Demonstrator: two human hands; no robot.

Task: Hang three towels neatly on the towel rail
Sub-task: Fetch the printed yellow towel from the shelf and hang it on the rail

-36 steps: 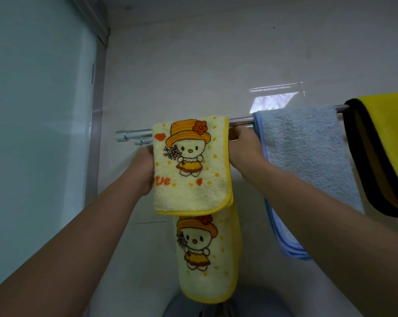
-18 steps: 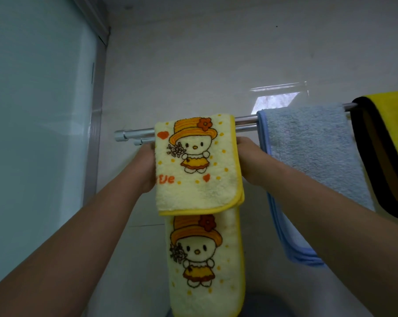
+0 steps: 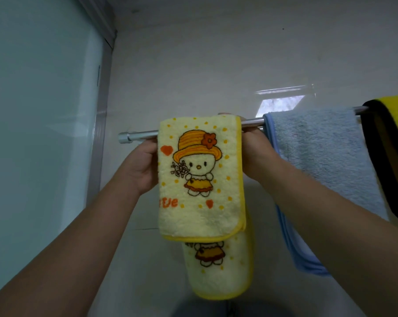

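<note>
Hanging over the towel rail (image 3: 143, 135), the pale yellow cartoon towel (image 3: 200, 179) sits near the rail's left end, its front flap shorter and its back flap dangling lower behind. The left hand (image 3: 140, 168) grips the towel's left edge, fingers curled in behind the cloth. The right hand (image 3: 255, 156) clutches the right edge just under the rail; its fingers are mostly hidden, though one fingertip seems to peek over the top fold. Just beside it a blue towel (image 3: 319, 161) drapes the same rail, then a yellow towel with black trim (image 3: 390, 156). A glass panel (image 3: 40, 133) stands at left.
</note>
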